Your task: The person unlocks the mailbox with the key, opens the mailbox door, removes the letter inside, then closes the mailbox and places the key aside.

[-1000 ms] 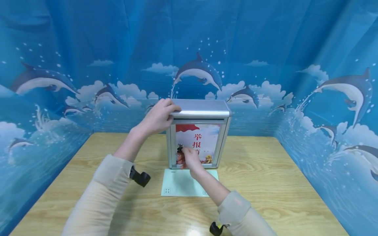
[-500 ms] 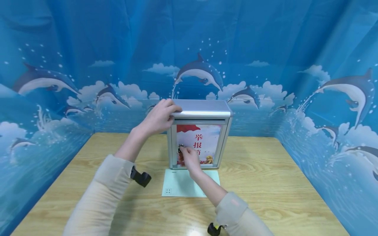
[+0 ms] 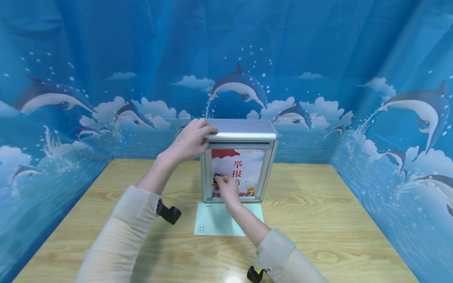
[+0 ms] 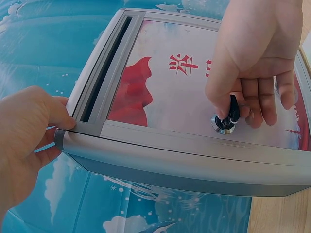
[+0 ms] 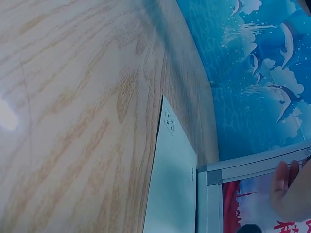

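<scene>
A silver metal suggestion box [image 3: 244, 126] stands upright on the table, its front showing a poster with red characters and a slot near the top. My left hand [image 3: 191, 139] grips the box's top left corner, thumb in front and fingers behind, as the left wrist view shows. At the left side of the front panel sits a round lock [image 4: 223, 128]. My right hand [image 3: 228, 190] pinches a black-headed key [image 4: 234, 109] at this lock; the key's blade is hidden. In the right wrist view only part of the right hand [image 5: 294, 191] appears at the edge.
A pale green envelope-like sheet [image 3: 209, 220] lies flat on the wooden table [image 3: 311, 212] just in front of the box. A blue curtain [image 3: 170, 47] printed with dolphins surrounds the table at the back and sides. Black camera mounts [image 3: 169, 213] hang from the wrists.
My right hand has shifted and turned slightly at the lock, still pinching the key. The left hand keeps its grip on the box, and the box stays in place.
</scene>
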Tool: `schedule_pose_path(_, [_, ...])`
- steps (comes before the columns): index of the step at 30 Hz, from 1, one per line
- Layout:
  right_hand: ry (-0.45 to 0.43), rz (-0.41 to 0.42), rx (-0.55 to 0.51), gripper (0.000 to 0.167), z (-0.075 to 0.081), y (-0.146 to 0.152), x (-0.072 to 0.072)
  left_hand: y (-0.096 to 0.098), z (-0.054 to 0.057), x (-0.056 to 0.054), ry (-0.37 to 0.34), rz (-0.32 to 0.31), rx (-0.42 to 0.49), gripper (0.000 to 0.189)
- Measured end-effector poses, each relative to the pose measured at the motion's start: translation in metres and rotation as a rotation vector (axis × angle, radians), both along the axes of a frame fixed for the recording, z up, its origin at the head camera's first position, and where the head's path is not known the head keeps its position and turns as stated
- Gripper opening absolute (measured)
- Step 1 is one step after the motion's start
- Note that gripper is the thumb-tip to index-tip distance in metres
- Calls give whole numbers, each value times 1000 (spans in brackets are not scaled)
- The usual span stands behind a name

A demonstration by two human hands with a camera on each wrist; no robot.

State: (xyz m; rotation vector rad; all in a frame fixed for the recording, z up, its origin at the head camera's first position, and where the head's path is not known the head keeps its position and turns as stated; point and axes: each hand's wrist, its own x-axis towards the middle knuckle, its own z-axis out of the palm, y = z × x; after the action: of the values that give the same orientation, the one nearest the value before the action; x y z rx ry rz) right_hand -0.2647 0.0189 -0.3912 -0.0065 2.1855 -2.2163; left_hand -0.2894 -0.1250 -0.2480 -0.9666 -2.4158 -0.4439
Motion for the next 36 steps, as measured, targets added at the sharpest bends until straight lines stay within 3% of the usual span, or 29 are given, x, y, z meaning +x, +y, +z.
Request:
schedule_pose_path(11, [24,-31,23,25,-9,-3,-4,0,-1,0,1,4,-6,31])
schedule_pose_path(18, [-13,-23,-71,23,-8,-4,-2,0,-1,-1,14,-5,-8,31])
schedule_pose_path(36, [11,-14,-65,30,-8,-4,1,1,-1,0,8,9,-13,32])
